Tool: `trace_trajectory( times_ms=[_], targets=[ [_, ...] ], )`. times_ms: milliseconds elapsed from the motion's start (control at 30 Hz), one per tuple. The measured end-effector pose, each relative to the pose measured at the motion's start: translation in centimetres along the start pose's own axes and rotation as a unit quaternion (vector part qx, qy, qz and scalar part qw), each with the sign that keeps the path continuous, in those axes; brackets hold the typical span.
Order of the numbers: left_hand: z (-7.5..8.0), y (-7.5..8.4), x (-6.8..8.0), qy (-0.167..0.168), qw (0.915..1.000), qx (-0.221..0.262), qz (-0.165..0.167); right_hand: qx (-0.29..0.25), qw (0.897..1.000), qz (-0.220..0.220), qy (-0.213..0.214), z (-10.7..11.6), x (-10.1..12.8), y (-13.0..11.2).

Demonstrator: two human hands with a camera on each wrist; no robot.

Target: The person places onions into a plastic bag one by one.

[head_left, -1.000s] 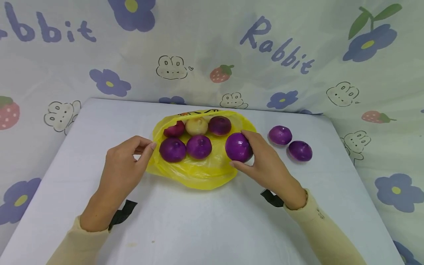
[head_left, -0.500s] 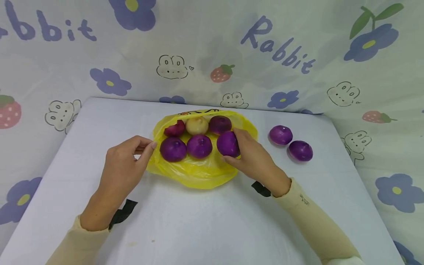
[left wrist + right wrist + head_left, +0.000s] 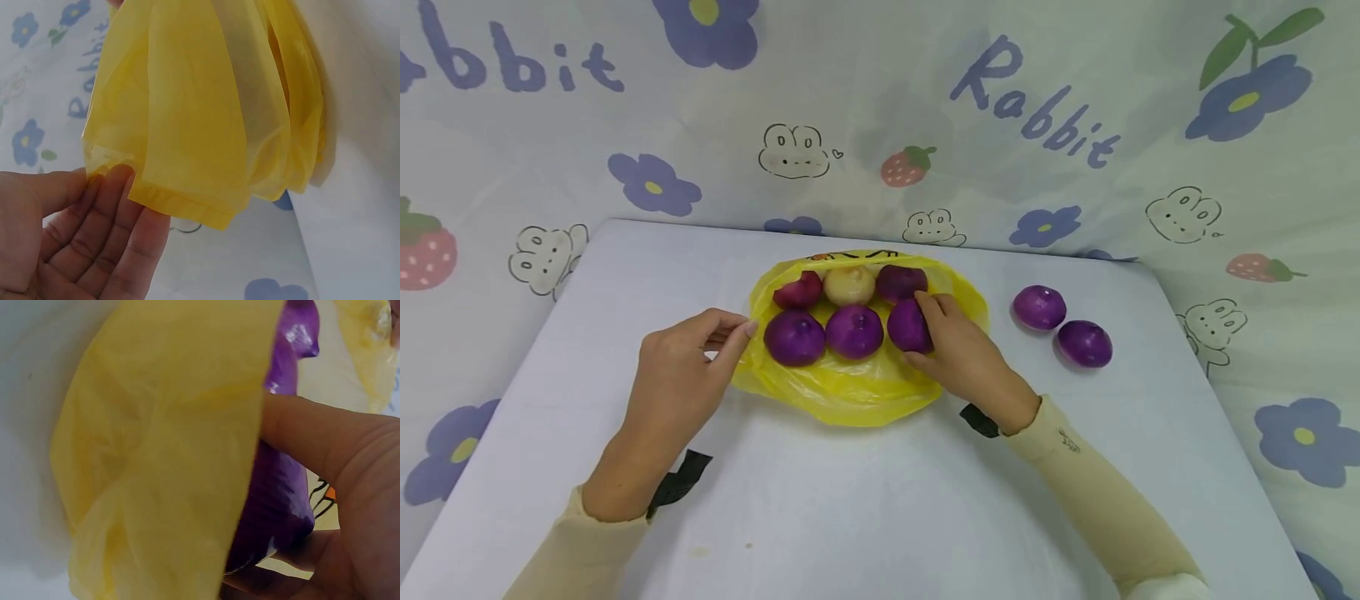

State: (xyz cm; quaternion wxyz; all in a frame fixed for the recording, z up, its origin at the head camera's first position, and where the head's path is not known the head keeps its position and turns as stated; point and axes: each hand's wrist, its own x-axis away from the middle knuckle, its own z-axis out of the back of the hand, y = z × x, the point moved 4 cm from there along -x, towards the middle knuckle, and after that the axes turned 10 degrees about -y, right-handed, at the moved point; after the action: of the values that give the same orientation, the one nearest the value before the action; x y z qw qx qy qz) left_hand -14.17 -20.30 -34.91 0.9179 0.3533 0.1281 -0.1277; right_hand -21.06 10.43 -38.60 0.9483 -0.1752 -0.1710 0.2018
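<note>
Lower centre of the head view: the left hand [image 3: 681,375] pinches the rim of the yellow bag [image 3: 850,392], holding its mouth open. The right hand [image 3: 958,354], fingers curled around a purple onion [image 3: 908,325], sets it inside the bag beside five others. The step appears to be placement; next, release. Right of centre, two loose onions [image 3: 1060,325] lie on the table [image 3: 850,517].
</note>
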Motion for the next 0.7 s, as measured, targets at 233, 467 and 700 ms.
trace_trajectory(
  times_ms=[233,467,700],
  targets=[
    [0.1,0.0,0.0,0.002,1.0000,-0.002,0.001,0.008,1.000,-0.003,-0.004,-0.5,-0.8,0.3],
    [-0.1,-0.1,0.1,0.005,1.0000,-0.005,-0.003,0.007,1.000,-0.006,-0.007,-1.0,-1.4,0.6],
    [-0.1,-0.2,0.0,0.007,0.9999,-0.004,-0.005,0.007,1.000,-0.004,-0.005,-1.2,-1.8,0.8]
  ],
)
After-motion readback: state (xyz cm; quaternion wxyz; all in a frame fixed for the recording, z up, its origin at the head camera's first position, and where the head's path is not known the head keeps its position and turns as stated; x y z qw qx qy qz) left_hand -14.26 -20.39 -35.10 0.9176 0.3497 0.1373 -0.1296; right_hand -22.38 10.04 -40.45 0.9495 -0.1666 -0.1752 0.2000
